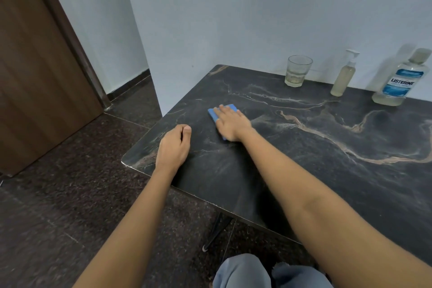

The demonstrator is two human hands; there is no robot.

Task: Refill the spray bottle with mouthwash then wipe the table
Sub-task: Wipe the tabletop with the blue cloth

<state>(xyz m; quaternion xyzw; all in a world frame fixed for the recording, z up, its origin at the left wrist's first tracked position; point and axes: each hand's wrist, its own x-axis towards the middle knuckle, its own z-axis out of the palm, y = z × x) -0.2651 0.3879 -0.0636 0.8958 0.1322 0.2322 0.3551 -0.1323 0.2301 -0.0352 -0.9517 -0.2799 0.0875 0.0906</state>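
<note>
Nearest the person, the left hand (174,145) is resting on the table (304,170) by its near-left corner, fingers loosely curled and holding nothing. Just beyond and to its right, the right hand (231,124) is lying flat on the blue cloth (214,113), fingers straight and pressing it down rather than gripping it. The cloth is showing past the fingertips and along the hand's left side, its long axis running with the hand. Most of the tabletop is stretching away to the right of this grip, so the coming stroke is probably heading rightward, and the right hand is the nearer one. Far off to the right, the glass (298,70), spray bottle (344,75) and mouthwash bottle (401,82) are standing upright by the wall.
</note>
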